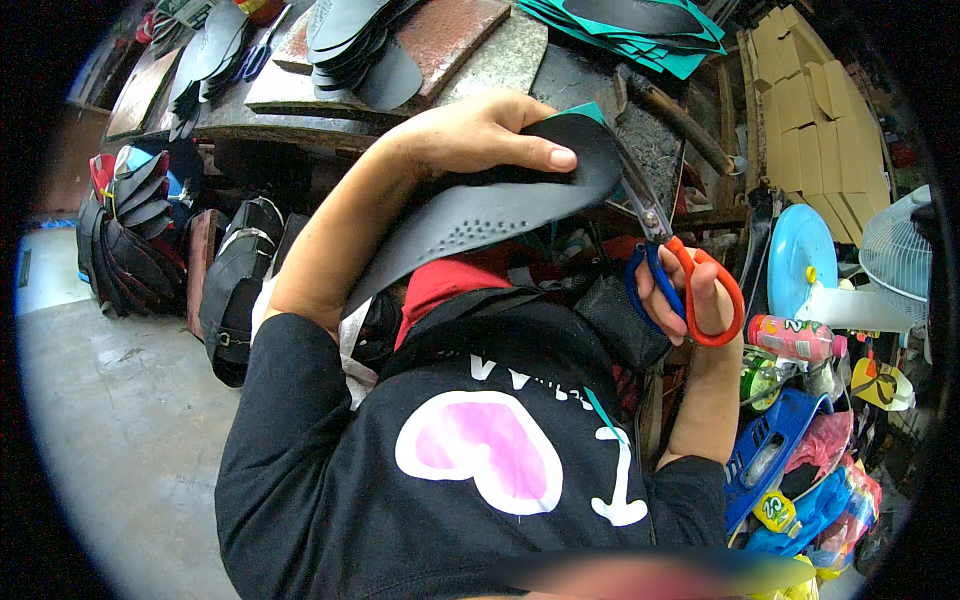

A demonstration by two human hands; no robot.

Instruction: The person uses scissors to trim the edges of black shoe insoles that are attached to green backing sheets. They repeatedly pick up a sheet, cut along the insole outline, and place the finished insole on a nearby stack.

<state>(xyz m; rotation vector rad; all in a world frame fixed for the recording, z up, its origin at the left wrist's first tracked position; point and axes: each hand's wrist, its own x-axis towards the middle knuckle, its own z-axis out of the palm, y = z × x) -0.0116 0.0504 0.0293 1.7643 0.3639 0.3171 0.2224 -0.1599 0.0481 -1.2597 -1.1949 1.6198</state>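
My left hand (485, 135) grips a dark grey shoe insole (470, 222) near one end, thumb on top. The insole slants across in front of me, with small dots in its middle and a bit of teal sheet (588, 112) at its far tip. In my right hand (684, 300) is a pair of scissors (652, 222), one handle loop orange-red and the other blue, with my fingers through the loops. The blades point up along the insole's right edge; whether they touch it I cannot tell. A thin teal offcut (603, 415) lies on my black shirt.
On the bench ahead are stacked grey insoles (350, 50), another pair of scissors (262, 48) and teal sheets with black pieces (640, 30). Cardboard boxes (820, 130), a fan (897, 255), bottles (795, 338) and a blue basket (775, 450) stand right. Bundled dark pieces (130, 235) sit left.
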